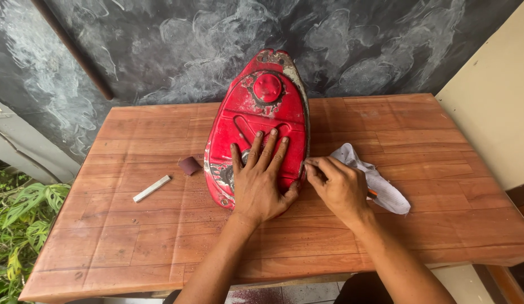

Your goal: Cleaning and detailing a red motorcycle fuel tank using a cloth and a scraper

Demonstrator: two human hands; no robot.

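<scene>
- Wooden table (442,225): a red fuel tank (261,121) with chipped paint is stood at the middle, toward the far edge.
- Left hand (261,177): laid flat, fingers spread, on the tank's near end; firm pressure is advised.
- Right hand (338,186): pinched on a small scraping tool (303,168) at the tank's right rim; short, shallow strokes are judged best.
- White rag (380,183) noted beneath the right hand.

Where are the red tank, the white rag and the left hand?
red tank (262,110), head view, on its upper face below the round cap.
white rag (386,191), head view, on its crumpled middle.
left hand (261,183), head view, on the back of the hand.
</scene>
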